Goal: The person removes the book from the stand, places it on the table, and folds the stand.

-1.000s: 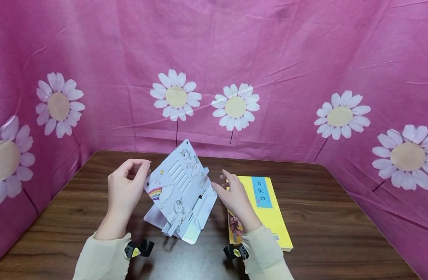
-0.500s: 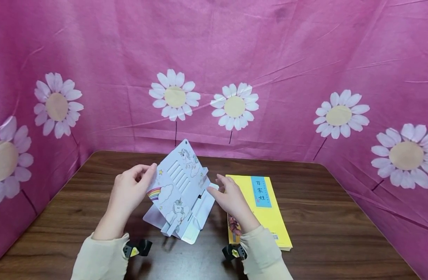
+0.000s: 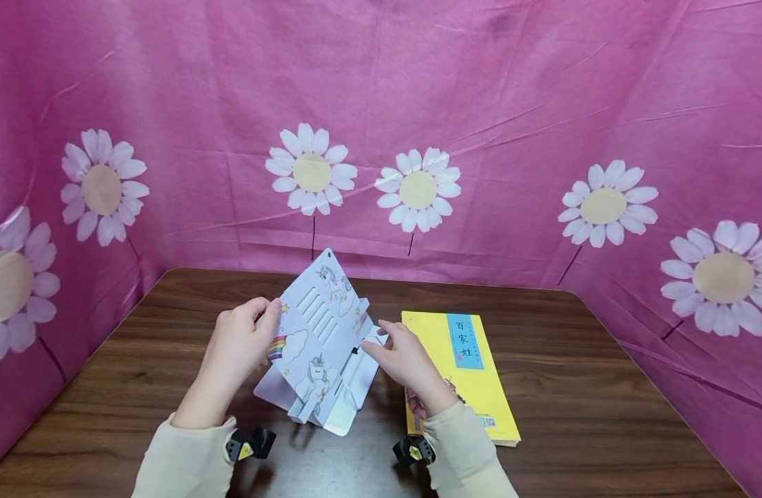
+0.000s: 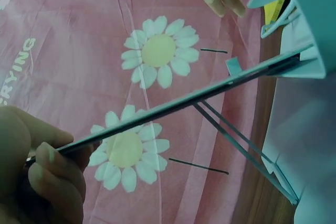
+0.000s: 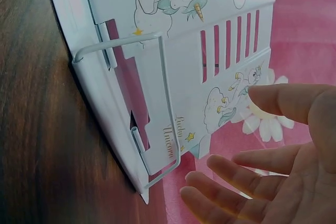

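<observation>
A white metal book stand (image 3: 306, 360) with unicorn and rainbow drawings stands on the table, its slotted panel tilted up from a base plate. My left hand (image 3: 240, 339) pinches the panel's left edge between thumb and fingers. In the left wrist view, the panel shows edge-on, with thin prop wires (image 4: 239, 148) slanting from its back down to the base. My right hand (image 3: 408, 356) hovers at the stand's right side, fingers spread and holding nothing. A white wire page holder (image 5: 169, 93) crosses the panel's lower part in the right wrist view.
A yellow book (image 3: 480, 394) with a blue title label lies flat to the right of the stand, partly under my right forearm. Behind the wooden table (image 3: 580, 387) hangs a pink cloth (image 3: 511, 83) with white daisies.
My left hand has moved right and slightly down onto the panel's edge, which it now pinches. The right hand has shifted left and down, closer to the stand. The book has stayed put.
</observation>
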`<state>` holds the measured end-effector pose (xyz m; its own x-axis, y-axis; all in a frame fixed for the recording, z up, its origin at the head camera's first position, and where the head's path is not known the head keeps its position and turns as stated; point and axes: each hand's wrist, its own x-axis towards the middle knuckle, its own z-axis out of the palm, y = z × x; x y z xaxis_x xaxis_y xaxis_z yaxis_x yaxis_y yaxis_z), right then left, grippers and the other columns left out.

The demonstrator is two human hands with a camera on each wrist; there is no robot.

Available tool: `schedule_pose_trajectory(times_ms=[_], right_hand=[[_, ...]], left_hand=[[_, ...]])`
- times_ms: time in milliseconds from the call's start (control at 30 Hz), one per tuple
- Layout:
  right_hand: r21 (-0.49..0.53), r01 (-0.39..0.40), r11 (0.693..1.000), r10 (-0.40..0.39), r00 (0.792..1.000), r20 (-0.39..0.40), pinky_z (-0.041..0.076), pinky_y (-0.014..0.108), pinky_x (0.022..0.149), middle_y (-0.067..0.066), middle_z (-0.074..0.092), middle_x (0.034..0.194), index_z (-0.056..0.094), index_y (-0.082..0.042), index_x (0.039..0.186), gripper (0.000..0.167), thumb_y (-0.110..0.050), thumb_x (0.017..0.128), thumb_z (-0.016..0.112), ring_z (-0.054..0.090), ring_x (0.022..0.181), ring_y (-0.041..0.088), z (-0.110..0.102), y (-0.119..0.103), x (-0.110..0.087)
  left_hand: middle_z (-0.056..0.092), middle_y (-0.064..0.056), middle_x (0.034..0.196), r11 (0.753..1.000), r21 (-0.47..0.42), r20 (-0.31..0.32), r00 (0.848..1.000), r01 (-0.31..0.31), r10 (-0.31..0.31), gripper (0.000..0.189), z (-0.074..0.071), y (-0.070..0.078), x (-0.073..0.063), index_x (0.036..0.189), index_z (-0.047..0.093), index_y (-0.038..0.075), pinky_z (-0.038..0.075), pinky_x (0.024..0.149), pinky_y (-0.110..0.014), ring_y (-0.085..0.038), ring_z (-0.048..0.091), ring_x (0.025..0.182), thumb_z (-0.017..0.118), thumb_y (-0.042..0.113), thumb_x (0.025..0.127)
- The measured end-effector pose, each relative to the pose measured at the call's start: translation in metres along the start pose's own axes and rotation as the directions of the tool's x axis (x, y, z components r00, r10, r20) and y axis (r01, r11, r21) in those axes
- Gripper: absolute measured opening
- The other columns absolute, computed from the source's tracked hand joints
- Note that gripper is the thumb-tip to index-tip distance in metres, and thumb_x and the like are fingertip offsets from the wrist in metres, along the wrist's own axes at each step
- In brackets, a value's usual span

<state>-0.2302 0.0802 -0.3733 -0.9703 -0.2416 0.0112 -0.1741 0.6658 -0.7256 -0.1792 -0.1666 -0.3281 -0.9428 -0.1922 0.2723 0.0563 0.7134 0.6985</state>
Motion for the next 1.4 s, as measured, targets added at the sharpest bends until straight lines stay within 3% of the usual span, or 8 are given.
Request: schedule_pose_trajectory(times_ms=[133,233,733,1033,1267,1400], right_hand=[[-0.015,0.016,1.0,-0.016,1.0,0.007,0.052,0.04,0.083,0.017,0.062,0.126,0.051,0.004,0.14,0.062,-0.033,0.092,0.067,0.061,0.102,0.027,0.001,-0.001,0.0],[-0.018,0.018,1.0,-0.018,1.0,0.018,0.053,0.041,0.085,0.017,0.062,0.125,0.05,0.005,0.14,0.063,-0.034,0.092,0.067,0.063,0.104,0.028,0.001,-0.001,0.0],[-0.034,0.047,0.998,-0.045,0.997,0.07,0.054,0.04,0.083,0.019,0.063,0.123,0.053,0.005,0.138,0.066,-0.036,0.089,0.071,0.063,0.099,0.026,0.005,0.0,0.0],[-0.033,0.056,0.998,-0.051,0.99,0.134,0.053,0.047,0.089,0.02,0.064,0.125,0.053,0.007,0.136,0.072,-0.034,0.082,0.079,0.063,0.108,0.034,0.006,0.001,-0.002],[-0.057,0.031,0.998,-0.022,0.987,0.157,0.055,0.044,0.085,0.02,0.064,0.125,0.054,0.004,0.137,0.069,-0.03,0.083,0.08,0.063,0.104,0.03,0.007,0.003,-0.002],[-0.049,0.04,0.998,-0.032,0.989,0.145,0.055,0.043,0.085,0.02,0.065,0.124,0.054,0.004,0.136,0.067,-0.03,0.084,0.078,0.064,0.104,0.029,0.004,0.004,-0.002]], left_hand=[[0.062,-0.007,0.063,1.0,-0.015,0.0,1.0,0.022,-0.022,0.04,0.0,0.002,-0.001,0.088,0.066,0.009,0.047,0.049,-0.03,-0.017,0.058,0.049,0.044,0.039,0.104],[0.059,-0.007,0.058,0.996,-0.059,0.023,0.997,0.073,-0.072,0.039,0.001,0.003,-0.002,0.088,0.063,0.008,0.05,0.044,-0.032,-0.017,0.057,0.038,0.044,0.038,0.104],[0.056,-0.003,0.051,0.984,-0.117,0.027,0.991,0.132,-0.13,0.041,0.001,0.009,-0.005,0.086,0.063,0.006,0.05,0.043,-0.031,-0.017,0.058,0.039,0.044,0.038,0.103],[0.054,-0.002,0.049,0.963,-0.2,0.073,0.983,0.182,-0.171,0.041,0.002,0.012,-0.005,0.092,0.063,0.004,0.052,0.045,-0.032,-0.013,0.056,0.039,0.045,0.039,0.102],[0.059,-0.004,0.053,0.981,-0.126,0.043,0.989,0.144,-0.14,0.039,0.003,0.014,-0.007,0.093,0.064,0.006,0.051,0.047,-0.03,-0.013,0.059,0.04,0.047,0.04,0.102],[0.062,-0.002,0.061,0.997,-0.023,-0.024,0.997,0.079,-0.08,0.034,0.001,0.015,-0.008,0.094,0.067,0.009,0.048,0.052,-0.028,-0.012,0.06,0.05,0.05,0.038,0.1]])
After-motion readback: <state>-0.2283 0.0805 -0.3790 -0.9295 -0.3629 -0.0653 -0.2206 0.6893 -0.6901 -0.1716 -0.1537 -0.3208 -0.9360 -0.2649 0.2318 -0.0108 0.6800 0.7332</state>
